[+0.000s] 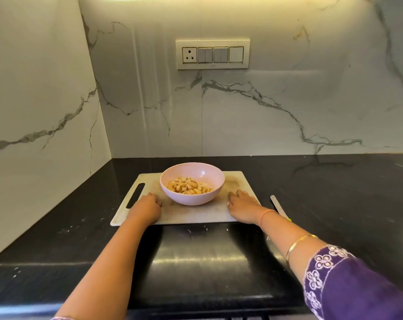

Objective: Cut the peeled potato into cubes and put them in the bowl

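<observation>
The pink bowl [192,197] sits on the white cutting board [196,217], toward its 12 o'clock edge, and the potato cubes [188,188] lie heaped inside it. I see no potato left on the board, so the cutting and the loading look finished to me. The knife [276,203] lies on the black surface [334,192] just off the board's 3 o'clock side, out of the way and partly hidden by the forearm. Both hands lie on the board on either side of the bowl, as if steadying it or simply at rest. The left hand [147,205] is at the bowl's 8 o'clock, its fingers [156,200] loosely curled with the tips on the board, holding nothing. The right hand [243,203] is at 4 o'clock, its fingers [234,197] laid nearly flat and close together, also holding nothing. Neither hand touches the bowl. A switch panel [212,54] hangs on the marble wall beyond.
</observation>
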